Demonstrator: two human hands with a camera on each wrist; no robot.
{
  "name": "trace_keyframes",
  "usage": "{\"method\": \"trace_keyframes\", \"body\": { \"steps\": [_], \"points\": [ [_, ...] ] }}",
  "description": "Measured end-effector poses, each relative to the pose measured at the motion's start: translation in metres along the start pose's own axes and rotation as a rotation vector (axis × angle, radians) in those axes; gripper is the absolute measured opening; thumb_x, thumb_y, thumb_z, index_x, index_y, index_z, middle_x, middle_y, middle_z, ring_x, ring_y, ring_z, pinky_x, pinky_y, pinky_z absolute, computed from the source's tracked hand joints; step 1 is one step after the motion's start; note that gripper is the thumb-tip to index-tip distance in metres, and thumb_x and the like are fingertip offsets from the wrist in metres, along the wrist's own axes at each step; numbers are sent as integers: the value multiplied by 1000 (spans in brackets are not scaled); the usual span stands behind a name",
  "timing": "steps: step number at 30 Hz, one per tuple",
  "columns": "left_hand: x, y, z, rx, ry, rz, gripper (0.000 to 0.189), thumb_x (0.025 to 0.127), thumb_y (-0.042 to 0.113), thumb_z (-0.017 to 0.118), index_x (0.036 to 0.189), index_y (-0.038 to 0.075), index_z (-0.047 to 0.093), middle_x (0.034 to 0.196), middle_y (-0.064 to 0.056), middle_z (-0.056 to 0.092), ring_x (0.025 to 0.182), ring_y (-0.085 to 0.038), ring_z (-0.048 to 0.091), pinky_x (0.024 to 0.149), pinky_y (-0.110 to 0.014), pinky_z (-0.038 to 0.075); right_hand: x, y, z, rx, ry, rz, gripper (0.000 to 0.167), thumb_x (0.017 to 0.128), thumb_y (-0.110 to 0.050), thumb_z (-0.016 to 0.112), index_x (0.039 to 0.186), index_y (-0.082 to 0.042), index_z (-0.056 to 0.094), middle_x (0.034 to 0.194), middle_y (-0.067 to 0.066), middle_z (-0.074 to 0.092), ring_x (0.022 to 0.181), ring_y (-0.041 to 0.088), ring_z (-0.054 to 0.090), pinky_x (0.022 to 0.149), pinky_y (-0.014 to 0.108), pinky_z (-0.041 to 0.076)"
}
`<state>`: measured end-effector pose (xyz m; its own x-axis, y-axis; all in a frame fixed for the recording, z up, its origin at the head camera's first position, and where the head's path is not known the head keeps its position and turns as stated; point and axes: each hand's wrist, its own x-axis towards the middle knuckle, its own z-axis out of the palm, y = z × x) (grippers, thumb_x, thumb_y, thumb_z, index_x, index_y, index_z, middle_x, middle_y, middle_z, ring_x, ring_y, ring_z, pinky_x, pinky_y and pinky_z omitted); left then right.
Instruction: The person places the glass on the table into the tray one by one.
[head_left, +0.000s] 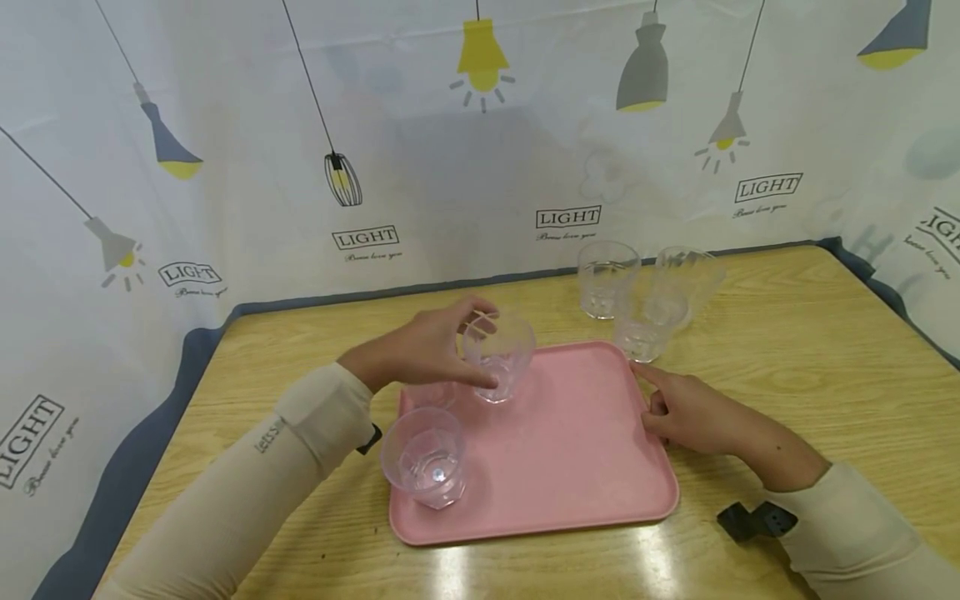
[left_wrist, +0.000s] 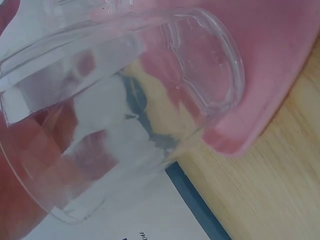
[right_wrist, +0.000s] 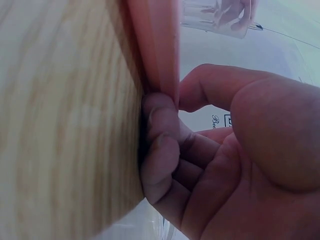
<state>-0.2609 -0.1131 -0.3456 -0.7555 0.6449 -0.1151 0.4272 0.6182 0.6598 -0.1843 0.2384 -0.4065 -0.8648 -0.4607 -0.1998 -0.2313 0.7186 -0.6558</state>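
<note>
Held glass: a clear faceted glass [head_left: 498,356] sits in the left hand [head_left: 420,350], over the far left part of the pink tray [head_left: 555,450]; in the left wrist view the glass [left_wrist: 120,105] is tilted, its base toward the tray's rim [left_wrist: 235,142].
Left fingers: curled round the glass from above and behind, the thumb on the near side of its wall; through the clear wall the fingers [left_wrist: 30,150] show pressed against it.
Right hand: the right hand [head_left: 693,412] rests at the tray's right edge, the forefinger stretched along the rim toward the far corner.
Right fingers: the right wrist view shows the fingers [right_wrist: 160,150] bent and tucked against the tray's edge [right_wrist: 160,45] where it meets the bench [right_wrist: 60,125]; the thumb lies on the other side of the rim, so the hand grips the tray.
Second glass: another clear glass [head_left: 426,457] stands upright on the tray's near left corner, just below the left wrist.
Other glasses: three clear glasses [head_left: 645,292] stand close together on the bench, just beyond the right forefinger.
Bench: light wood grain.
Backdrop: a white cloth [head_left: 375,167] printed with lamps hangs behind the bench.
</note>
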Motion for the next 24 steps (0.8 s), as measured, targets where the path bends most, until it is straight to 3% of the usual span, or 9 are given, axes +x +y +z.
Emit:
{"method": "trace_keyframes", "body": {
  "steps": [4, 10, 17, 24],
  "points": [
    [1, 1, 1, 68, -22, -13, 91, 72, 46, 88, 146, 24, 38, 139, 7, 60, 129, -17, 56, 107, -42, 47, 0, 0, 0, 4, 1, -1, 76, 93, -6, 60, 154, 11, 18, 63, -3, 57, 53, 8, 49, 50, 24, 41],
    [1, 1, 1, 162, -51, -1, 94, 74, 53, 84, 148, 20, 36, 141, 5, 60, 120, -19, 63, 118, -53, 25, -1, -1, 0, 5, 3, 0, 76, 93, -6, 59, 154, 11, 18, 63, -3, 57, 53, 8, 49, 50, 24, 41],
    [0, 2, 0, 284, -57, -14, 98, 74, 55, 83, 150, 18, 35, 136, 2, 63, 130, -19, 57, 122, -59, 7, -1, 0, 0, 2, 7, -13, 75, 93, -6, 59, 153, 11, 18, 62, -3, 56, 52, 7, 48, 49, 24, 41],
    [-2, 5, -2, 309, -59, -14, 98, 74, 53, 83, 151, 19, 34, 135, 1, 64, 130, -20, 57, 122, -61, 2, 0, 0, 0, 2, 11, -16, 77, 92, -6, 60, 154, 11, 17, 62, -4, 57, 52, 7, 48, 49, 23, 41]
  ]
}}
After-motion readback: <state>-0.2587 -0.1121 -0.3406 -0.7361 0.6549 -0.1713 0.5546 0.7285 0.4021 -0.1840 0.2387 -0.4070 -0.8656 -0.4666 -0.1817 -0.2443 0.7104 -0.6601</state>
